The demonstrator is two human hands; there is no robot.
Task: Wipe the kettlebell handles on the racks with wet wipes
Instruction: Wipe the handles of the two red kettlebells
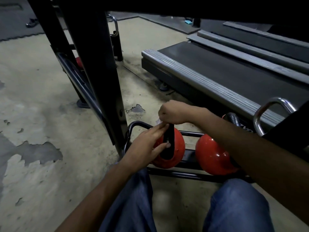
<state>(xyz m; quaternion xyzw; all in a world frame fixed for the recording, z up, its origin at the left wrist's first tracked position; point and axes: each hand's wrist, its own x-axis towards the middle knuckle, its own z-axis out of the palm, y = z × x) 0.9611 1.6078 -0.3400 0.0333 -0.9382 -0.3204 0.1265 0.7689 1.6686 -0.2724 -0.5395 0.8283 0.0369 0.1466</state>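
Observation:
Two red kettlebells sit on the black bottom rack [184, 174] near the floor. The left kettlebell [177, 146] lies tilted with its black handle [168, 141] facing me. My left hand [147, 148] rests on its body, thumb and fingers against the handle. My right hand [173, 113] is closed over the handle's top, with a small white wet wipe [158, 121] showing under its fingers. The right kettlebell [212, 154] is partly hidden by my right forearm.
A black rack upright [108, 72] rises just left of my hands. A treadmill deck [217, 74] lies behind the rack. A chrome kettlebell handle [267, 114] sticks up at right. Another red kettlebell [78, 61] shows behind the upright. My knees in jeans [234, 206] are below.

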